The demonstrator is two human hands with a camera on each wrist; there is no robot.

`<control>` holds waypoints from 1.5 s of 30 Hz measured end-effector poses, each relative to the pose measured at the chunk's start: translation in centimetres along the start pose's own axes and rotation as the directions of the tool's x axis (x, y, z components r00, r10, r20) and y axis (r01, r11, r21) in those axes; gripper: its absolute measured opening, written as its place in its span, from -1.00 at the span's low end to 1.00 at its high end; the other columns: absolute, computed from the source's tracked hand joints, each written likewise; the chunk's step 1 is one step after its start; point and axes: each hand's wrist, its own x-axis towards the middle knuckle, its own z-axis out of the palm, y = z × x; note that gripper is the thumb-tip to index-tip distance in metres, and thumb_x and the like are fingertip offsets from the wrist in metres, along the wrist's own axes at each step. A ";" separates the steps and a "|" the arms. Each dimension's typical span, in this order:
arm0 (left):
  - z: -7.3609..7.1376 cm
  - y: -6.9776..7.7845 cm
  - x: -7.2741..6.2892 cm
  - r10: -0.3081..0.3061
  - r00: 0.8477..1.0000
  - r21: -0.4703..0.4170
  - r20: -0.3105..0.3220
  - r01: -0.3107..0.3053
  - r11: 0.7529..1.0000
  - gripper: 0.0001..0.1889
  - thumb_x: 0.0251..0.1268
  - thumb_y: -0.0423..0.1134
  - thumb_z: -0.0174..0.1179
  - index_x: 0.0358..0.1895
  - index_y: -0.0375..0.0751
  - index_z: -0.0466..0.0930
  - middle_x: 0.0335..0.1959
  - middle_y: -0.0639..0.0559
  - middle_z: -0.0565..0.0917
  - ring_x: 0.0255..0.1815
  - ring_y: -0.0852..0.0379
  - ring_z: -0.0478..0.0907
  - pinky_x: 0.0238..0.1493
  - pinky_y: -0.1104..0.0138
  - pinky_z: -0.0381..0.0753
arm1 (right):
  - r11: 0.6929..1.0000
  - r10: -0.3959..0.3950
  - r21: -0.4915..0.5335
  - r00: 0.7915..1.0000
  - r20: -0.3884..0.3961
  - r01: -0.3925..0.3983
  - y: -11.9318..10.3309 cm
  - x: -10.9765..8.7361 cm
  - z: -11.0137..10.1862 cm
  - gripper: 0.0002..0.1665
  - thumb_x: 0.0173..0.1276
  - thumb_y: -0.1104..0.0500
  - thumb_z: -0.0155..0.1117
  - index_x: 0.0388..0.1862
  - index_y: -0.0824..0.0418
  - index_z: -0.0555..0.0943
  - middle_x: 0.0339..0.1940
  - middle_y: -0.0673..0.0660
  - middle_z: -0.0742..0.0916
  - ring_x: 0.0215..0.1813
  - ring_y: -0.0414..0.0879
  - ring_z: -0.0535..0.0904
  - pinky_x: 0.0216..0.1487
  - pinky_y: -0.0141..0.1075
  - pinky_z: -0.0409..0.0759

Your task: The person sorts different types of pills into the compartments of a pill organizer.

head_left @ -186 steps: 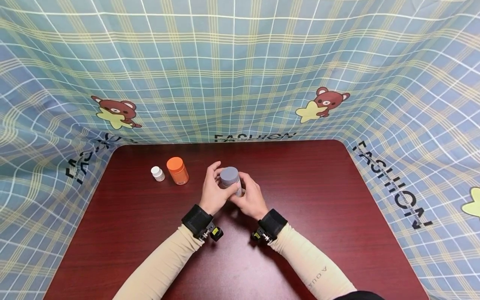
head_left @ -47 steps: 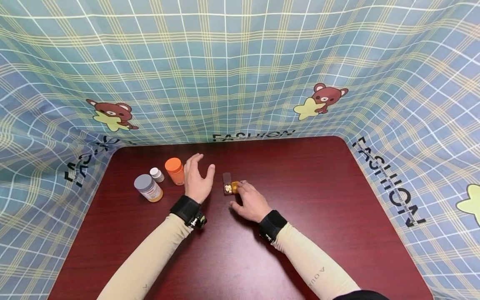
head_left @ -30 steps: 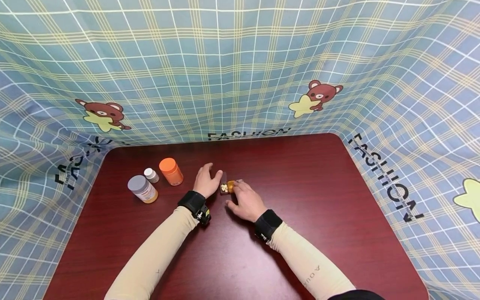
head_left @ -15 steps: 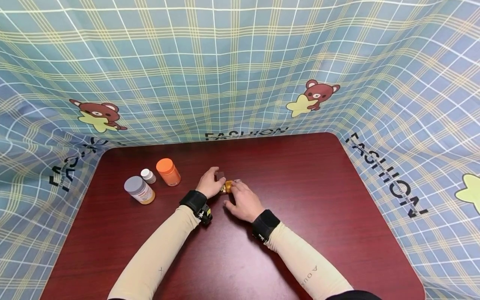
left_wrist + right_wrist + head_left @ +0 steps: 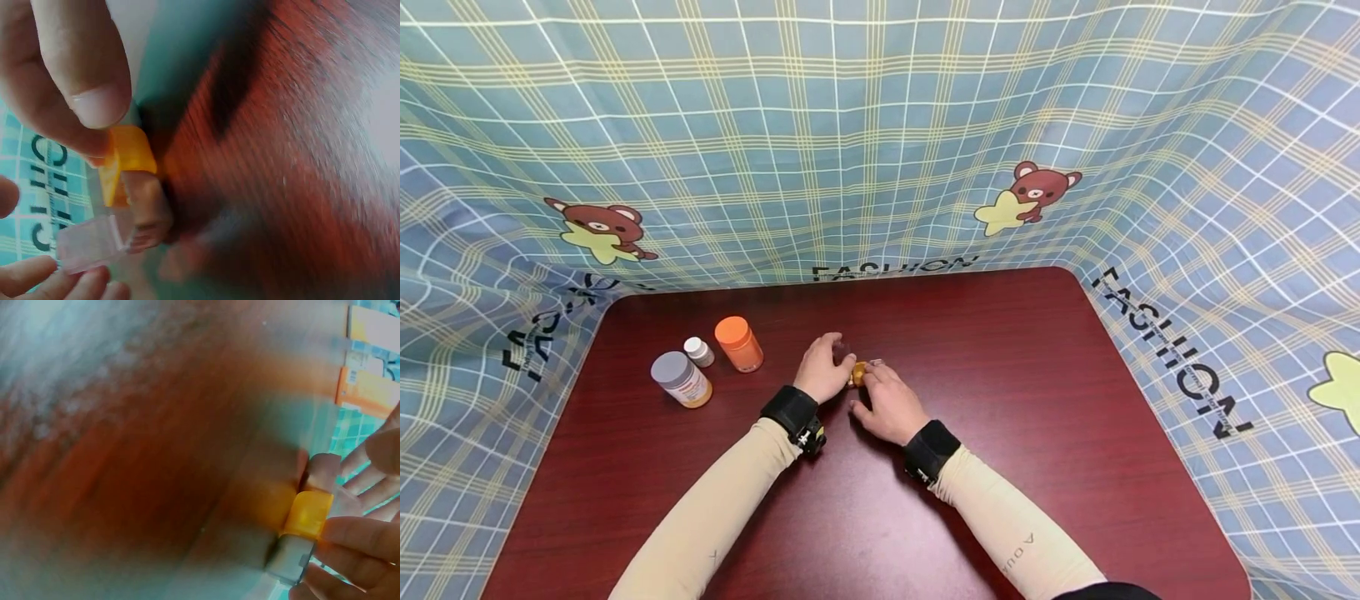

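A small pill organizer (image 5: 859, 374) lies mid-table between the two hands. In the left wrist view its brownish end compartment (image 5: 149, 206) has its clear lid (image 5: 90, 244) swung partly up. Fingertips of my left hand (image 5: 824, 372) touch that lid from behind, with the thumb apart. My right hand (image 5: 891, 404) rests its fingers against the amber middle compartment (image 5: 308, 514) and the pale end compartment (image 5: 292, 557), both lidded down. The right thumb stands off on the near side. A few pale pills barely show beside the left thumb; the rest are hidden.
Three bottles stand at the table's left: one with a grey cap (image 5: 683, 382), a small white one (image 5: 700, 352) and an orange one (image 5: 740, 344). A plaid cloth (image 5: 880, 167) hangs around the dark red table (image 5: 1000, 358).
The grey-capped bottle, between both hands at first, now stands at the left. My left hand has come right from beside the orange bottle to the organizer's lid; my right hand stays there.
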 end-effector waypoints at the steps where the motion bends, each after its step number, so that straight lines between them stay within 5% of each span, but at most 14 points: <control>1: -0.1 0.2 -0.2 0.021 1.000 0.026 -0.002 -0.021 0.999 -0.48 0.24 -0.19 0.18 0.23 -0.37 0.40 -0.03 -0.23 0.56 -0.02 -0.12 0.51 0.04 0.10 0.47 | 1.000 -0.006 0.001 1.000 -0.003 0.006 0.0 0.0 0.0 -0.42 0.20 0.02 0.27 0.07 0.42 0.54 0.20 0.32 0.55 0.33 0.17 0.37 0.35 -0.11 0.27; 8: -0.2 0.7 -2.4 0.166 0.986 0.210 0.005 -0.163 0.964 -0.61 0.11 -0.25 0.20 0.02 -0.35 0.58 -0.18 -0.16 0.62 -0.19 -0.05 0.56 -0.13 0.12 0.54 | 1.000 -0.020 0.006 0.999 -0.028 0.021 -0.1 0.0 -0.1 -0.48 0.13 0.15 0.26 0.03 0.44 0.55 0.18 0.35 0.56 0.30 0.22 0.39 0.34 -0.09 0.30; 15: 0.6 -0.1 -3.8 0.289 0.957 0.245 -0.016 -0.277 0.929 -0.86 0.07 -0.30 0.22 -0.33 -0.27 0.69 -0.30 -0.10 0.62 -0.25 -0.07 0.58 -0.17 0.10 0.54 | 1.000 -0.028 0.010 0.999 -0.028 0.028 -0.1 0.0 -0.4 -0.57 0.12 0.23 0.22 -0.03 0.44 0.56 0.16 0.36 0.57 0.28 0.23 0.41 0.33 -0.06 0.30; 26: 1.1 -0.7 -4.3 0.316 0.949 0.283 0.006 -0.305 0.910 -0.74 0.08 -0.27 0.26 -0.14 -0.28 0.71 -0.18 -0.12 0.61 -0.14 -0.14 0.56 -0.06 0.08 0.52 | 1.000 -0.015 0.010 1.000 0.004 0.015 0.1 0.3 0.0 -0.61 0.10 0.25 0.22 -0.08 0.42 0.56 0.18 0.33 0.56 0.30 0.17 0.40 0.35 -0.10 0.27; 38: 1.2 -1.0 -4.5 0.379 0.924 0.371 0.046 -0.368 0.853 -0.74 0.12 -0.28 0.24 -0.15 -0.37 0.66 0.01 -0.25 0.63 0.12 -0.19 0.52 0.20 0.10 0.43 | 0.998 -0.060 0.006 0.996 -0.060 0.060 -0.1 0.4 0.0 -0.62 0.01 0.34 0.23 -0.12 0.43 0.57 0.09 0.34 0.60 0.24 0.19 0.44 0.33 -0.09 0.30; 45: 0.8 -0.8 -4.2 0.451 0.882 0.397 0.135 -0.465 0.791 -0.73 0.02 -0.39 0.16 -0.17 -0.43 0.63 -0.08 -0.27 0.63 0.09 -0.20 0.54 0.16 0.09 0.46 | 0.999 -0.053 0.004 0.995 -0.082 0.053 -0.2 0.4 -0.1 -0.66 -0.01 0.37 0.18 -0.18 0.42 0.58 0.06 0.33 0.62 0.22 0.22 0.46 0.31 -0.07 0.33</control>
